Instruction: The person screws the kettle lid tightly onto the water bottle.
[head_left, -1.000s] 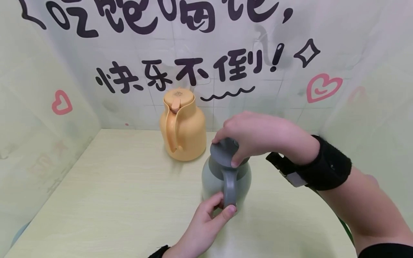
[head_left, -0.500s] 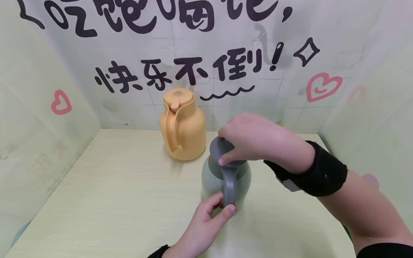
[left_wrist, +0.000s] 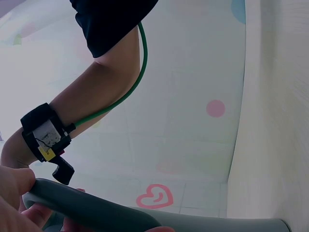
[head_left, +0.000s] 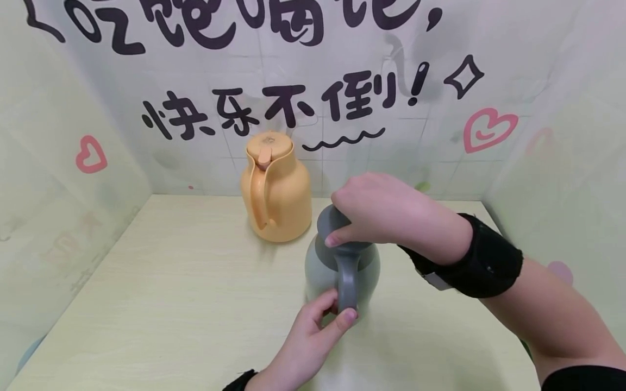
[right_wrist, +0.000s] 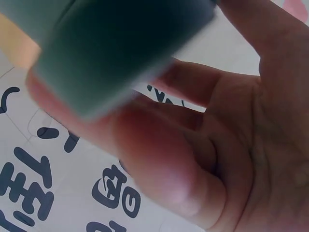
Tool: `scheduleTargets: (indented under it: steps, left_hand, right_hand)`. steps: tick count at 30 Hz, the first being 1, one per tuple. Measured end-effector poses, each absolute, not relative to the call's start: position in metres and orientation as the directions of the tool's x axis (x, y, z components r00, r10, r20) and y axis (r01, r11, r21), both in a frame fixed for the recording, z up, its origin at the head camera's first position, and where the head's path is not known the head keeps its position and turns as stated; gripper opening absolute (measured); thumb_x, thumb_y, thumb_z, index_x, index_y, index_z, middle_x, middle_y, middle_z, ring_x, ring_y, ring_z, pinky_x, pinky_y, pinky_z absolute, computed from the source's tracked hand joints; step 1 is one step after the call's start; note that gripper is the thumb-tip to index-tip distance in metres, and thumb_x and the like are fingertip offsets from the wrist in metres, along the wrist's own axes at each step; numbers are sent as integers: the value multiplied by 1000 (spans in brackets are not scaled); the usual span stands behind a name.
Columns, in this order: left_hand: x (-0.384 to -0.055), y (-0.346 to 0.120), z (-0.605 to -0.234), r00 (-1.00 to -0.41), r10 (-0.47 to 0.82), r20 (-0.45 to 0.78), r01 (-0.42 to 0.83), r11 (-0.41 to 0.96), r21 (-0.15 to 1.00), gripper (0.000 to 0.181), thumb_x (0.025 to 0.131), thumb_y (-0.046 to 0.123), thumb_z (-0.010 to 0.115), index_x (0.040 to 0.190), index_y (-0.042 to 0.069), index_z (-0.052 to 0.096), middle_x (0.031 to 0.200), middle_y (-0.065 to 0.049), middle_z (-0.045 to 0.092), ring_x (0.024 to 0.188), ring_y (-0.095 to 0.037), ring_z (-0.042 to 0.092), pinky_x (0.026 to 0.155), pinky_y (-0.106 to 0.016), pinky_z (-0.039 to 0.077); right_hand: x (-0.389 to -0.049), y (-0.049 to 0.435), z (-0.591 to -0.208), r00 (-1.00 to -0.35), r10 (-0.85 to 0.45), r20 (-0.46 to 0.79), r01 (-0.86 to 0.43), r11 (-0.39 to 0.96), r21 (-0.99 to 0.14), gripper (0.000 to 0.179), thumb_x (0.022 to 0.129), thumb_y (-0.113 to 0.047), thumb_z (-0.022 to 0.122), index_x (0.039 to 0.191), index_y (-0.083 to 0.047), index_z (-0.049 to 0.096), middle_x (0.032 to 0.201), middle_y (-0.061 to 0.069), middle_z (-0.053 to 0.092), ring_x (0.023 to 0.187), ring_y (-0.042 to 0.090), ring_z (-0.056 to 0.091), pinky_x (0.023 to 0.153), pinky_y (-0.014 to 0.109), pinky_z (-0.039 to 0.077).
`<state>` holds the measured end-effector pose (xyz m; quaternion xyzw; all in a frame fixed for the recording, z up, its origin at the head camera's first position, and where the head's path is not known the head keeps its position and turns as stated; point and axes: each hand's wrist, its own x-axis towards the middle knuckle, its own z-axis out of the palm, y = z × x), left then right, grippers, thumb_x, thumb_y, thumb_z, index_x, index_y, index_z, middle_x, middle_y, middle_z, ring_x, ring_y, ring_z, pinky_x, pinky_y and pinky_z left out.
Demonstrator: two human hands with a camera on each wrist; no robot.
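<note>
A grey-green thermos jug [head_left: 320, 274] stands upright on the table, its dark grey handle [head_left: 348, 279] facing me. My left hand [head_left: 308, 339] holds the lower end of that handle between thumb and fingers. In the left wrist view the handle [left_wrist: 91, 205] passes between the fingers. From above, my right hand [head_left: 381, 209] grips the jug's round dark grey lid [head_left: 332, 220], thumb on the near side. In the right wrist view, the lid [right_wrist: 123, 53] is blurred, with fingers curled against it. The hand covers much of the lid's right part in the head view.
A yellow-orange thermos jug [head_left: 286, 201] stands behind and left of the grey one, handle also toward me. The pale wooden table [head_left: 171, 293] ends at a back sheet [head_left: 195, 168] with black lettering. Pale sheets close off both sides.
My right hand has turned clockwise on the lid, its thumb going left along the near edge. The right wrist has shifted slightly left and down. The left hand and both jugs stay put.
</note>
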<state>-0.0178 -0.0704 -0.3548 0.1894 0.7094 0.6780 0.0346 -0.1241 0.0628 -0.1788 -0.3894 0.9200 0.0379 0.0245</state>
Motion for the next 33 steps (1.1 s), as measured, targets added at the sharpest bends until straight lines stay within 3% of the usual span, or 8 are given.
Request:
scheduleTargets:
  steps: [8, 16, 19, 22, 24, 26, 30, 33]
  left_hand:
    - [-17, -70, -355, -923, 315, 223, 235, 0, 972, 9, 96, 15, 58, 94, 7, 60, 85, 1, 55, 86, -16, 53, 80, -29, 40]
    - [-17, -71, -355, -919, 313, 238, 252, 4, 968, 8, 97, 16, 58, 93, 9, 59, 84, 1, 55, 85, -16, 53, 79, -29, 40]
    - [-17, -71, -355, -921, 313, 232, 247, 9, 969, 8, 97, 16, 58, 92, 10, 59, 84, 1, 55, 85, -16, 53, 80, -29, 40]
    - [-17, -71, -355, -923, 311, 227, 244, 15, 970, 8, 97, 16, 58, 92, 10, 58, 84, 2, 55, 85, -16, 54, 80, -30, 40]
    - [-17, -71, -355, -924, 310, 223, 240, 17, 971, 8, 97, 16, 58, 91, 10, 58, 84, 2, 55, 85, -16, 54, 81, -30, 40]
    - [-17, -71, -355, -925, 312, 216, 232, 15, 973, 8, 97, 16, 58, 91, 10, 58, 84, 2, 55, 85, -16, 54, 81, -30, 40]
    - [-18, -71, -354, -928, 317, 193, 206, 7, 978, 8, 97, 16, 58, 91, 10, 58, 84, 1, 55, 86, -16, 53, 82, -31, 40]
    - [-17, -71, -354, -930, 319, 182, 194, 8, 981, 8, 96, 15, 58, 91, 10, 58, 84, 1, 55, 87, -17, 53, 83, -31, 39]
  right_hand:
    - [-122, 60, -180, -736, -672, -77, -676, 736, 45, 45, 79, -49, 74, 62, -14, 51, 58, -2, 40, 55, 17, 42, 50, 29, 34]
    - [-119, 60, -184, -767, -640, -37, -641, 766, 47, 56, 81, -53, 69, 54, -16, 38, 57, -3, 32, 52, 15, 38, 48, 28, 32]
    - [-122, 65, -181, -780, -624, -52, -626, 778, 59, 54, 80, -58, 68, 57, -15, 45, 58, -2, 40, 54, 16, 44, 49, 31, 37]
    - [-128, 74, -173, -778, -621, -95, -626, 779, 41, 45, 79, -60, 67, 81, -15, 67, 72, -3, 58, 66, 17, 55, 59, 36, 45]
    - [-134, 82, -167, -744, -655, -135, -661, 751, -3, 49, 79, -58, 69, 106, -17, 70, 91, -2, 66, 82, 17, 61, 71, 38, 48]
    - [-139, 90, -161, -677, -712, -187, -713, 698, -74, 60, 79, -51, 73, 127, -17, 61, 112, -2, 64, 101, 18, 60, 85, 40, 47]
    - [-148, 101, -153, -511, -811, -287, -774, 578, -256, 72, 76, -26, 81, 141, -20, 48, 136, -5, 51, 123, 15, 47, 101, 40, 37]
    - [-151, 105, -152, -443, -823, -355, -766, 554, -328, 82, 74, -11, 81, 144, -29, 43, 146, -4, 39, 132, 18, 36, 103, 42, 33]
